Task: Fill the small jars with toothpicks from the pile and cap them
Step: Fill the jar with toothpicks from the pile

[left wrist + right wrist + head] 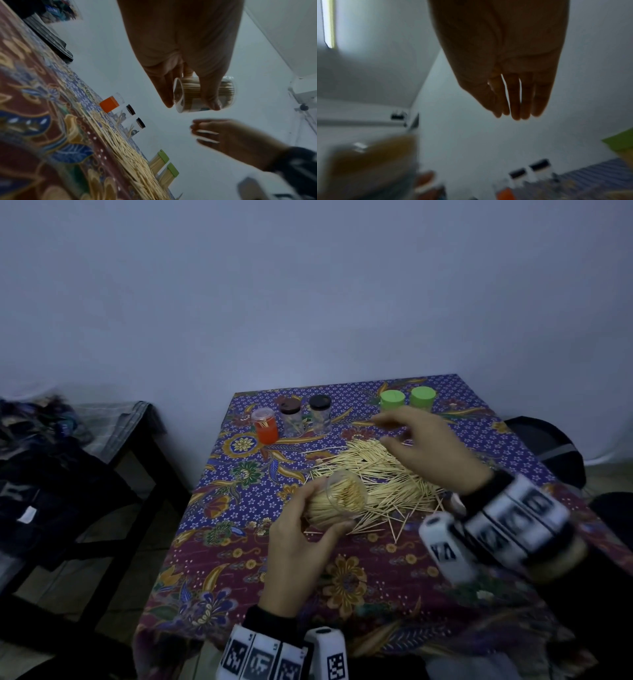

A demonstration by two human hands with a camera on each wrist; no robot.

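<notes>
Left hand (301, 539) gripping a clear jar (337, 501) packed with toothpicks, tilted above the table (219, 570), right hand (431, 450) hovering over the toothpick pile (383, 470), fingers (515, 102) straight and close together.

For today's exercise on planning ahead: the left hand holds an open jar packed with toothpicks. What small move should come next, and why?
Probably fetch a lid. The jar in the left hand looks full and is uncapped, while the right hand, open and empty, hovers over the pile. No loose lid is visible.
</notes>
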